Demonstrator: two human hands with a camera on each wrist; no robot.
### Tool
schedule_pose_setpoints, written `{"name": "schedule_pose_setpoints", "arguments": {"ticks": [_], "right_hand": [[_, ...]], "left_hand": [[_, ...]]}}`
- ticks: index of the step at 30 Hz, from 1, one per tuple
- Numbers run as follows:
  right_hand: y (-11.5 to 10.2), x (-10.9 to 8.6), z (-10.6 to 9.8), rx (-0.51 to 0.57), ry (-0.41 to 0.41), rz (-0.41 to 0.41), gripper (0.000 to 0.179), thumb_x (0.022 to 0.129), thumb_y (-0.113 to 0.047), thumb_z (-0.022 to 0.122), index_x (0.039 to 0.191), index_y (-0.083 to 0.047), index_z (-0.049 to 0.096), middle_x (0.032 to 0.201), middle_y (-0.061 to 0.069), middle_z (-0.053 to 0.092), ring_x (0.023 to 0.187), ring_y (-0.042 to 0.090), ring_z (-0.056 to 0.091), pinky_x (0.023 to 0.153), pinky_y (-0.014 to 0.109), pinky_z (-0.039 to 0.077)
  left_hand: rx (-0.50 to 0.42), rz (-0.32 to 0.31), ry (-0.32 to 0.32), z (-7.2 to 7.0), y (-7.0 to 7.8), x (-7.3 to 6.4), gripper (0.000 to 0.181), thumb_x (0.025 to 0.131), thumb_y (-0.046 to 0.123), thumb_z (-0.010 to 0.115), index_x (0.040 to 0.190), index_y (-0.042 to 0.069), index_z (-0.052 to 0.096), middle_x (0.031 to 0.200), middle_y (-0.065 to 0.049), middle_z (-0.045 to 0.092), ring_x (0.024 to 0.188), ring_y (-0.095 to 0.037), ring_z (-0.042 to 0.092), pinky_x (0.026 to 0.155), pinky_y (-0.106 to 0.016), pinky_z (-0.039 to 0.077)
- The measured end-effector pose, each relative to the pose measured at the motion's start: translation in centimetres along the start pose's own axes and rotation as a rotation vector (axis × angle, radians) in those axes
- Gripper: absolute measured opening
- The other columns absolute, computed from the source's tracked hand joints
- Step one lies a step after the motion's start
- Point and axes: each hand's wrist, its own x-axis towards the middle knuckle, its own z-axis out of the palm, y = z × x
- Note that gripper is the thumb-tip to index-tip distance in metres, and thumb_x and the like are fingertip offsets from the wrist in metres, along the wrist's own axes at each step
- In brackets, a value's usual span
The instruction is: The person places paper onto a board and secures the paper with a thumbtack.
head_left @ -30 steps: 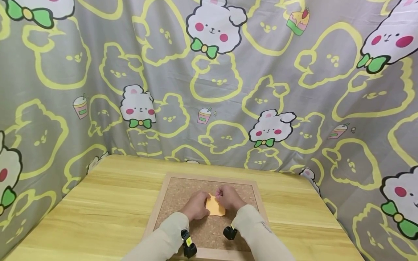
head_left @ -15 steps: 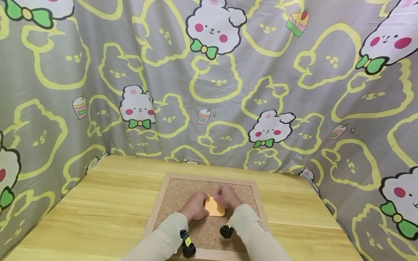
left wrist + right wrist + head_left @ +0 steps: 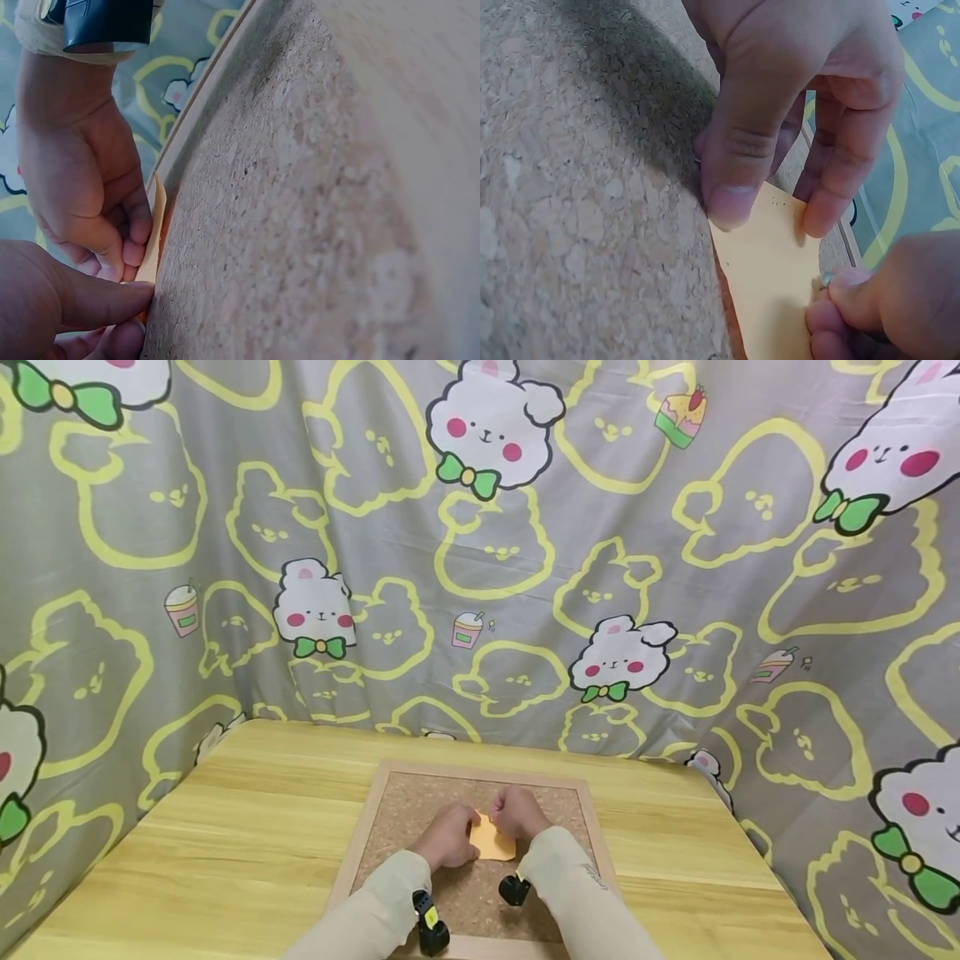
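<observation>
Wrist views only: left hand (image 3: 780, 112) presses straight fingertips on the orange note (image 3: 769, 277); right hand (image 3: 885, 300) pinches something tiny at its edge.
Head view: note mid cork board (image 3: 390, 827), table (image 3: 225, 843) bare around.
Note: flat, plain orange.
</observation>
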Motion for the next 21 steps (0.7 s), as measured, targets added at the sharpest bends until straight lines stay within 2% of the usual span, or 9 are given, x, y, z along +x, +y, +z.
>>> {"name": "schedule_pose_setpoints", "arguments": {"ticks": [9, 16, 21], "right_hand": [[-0.14, 0.27, 0.14, -0.045, -0.024, -0.012, 0.034, 0.081, 0.004, 0.066, 0.057, -0.01, 0.048, 0.055, -0.001, 0.042, 0.048, 0.011, 0.04, 0.042, 0.021, 0.029], [-0.47, 0.59, -0.25, -0.066, -0.061, 0.032, 0.033, 0.081, 0.004, 0.067, 0.056, -0.008, 0.05, 0.056, 0.001, 0.046, 0.05, 0.013, 0.042, 0.044, 0.022, 0.031], [-0.7, 0.82, -0.43, -0.053, -0.078, 0.062, 0.038, 0.086, 0.0, 0.063, 0.053, -0.009, 0.045, 0.052, 0.0, 0.04, 0.047, 0.013, 0.037, 0.043, 0.023, 0.028]], "left_hand": [[0.072, 0.061, 0.03, -0.2, -0.03, -0.23, 0.036, 0.067, 0.004, 0.085, 0.095, -0.008, 0.067, 0.089, -0.009, 0.058, 0.082, -0.022, 0.053, 0.076, -0.037, 0.048], [0.064, 0.051, 0.026, -0.2, -0.01, -0.21, 0.037, 0.067, 0.004, 0.084, 0.097, -0.009, 0.067, 0.091, -0.011, 0.058, 0.083, -0.022, 0.053, 0.077, -0.038, 0.048], [0.072, 0.066, 0.022, -0.43, 0.11, -0.34, 0.038, 0.068, 0.004, 0.084, 0.099, -0.011, 0.068, 0.093, -0.012, 0.059, 0.084, -0.023, 0.053, 0.078, -0.038, 0.047]]}}
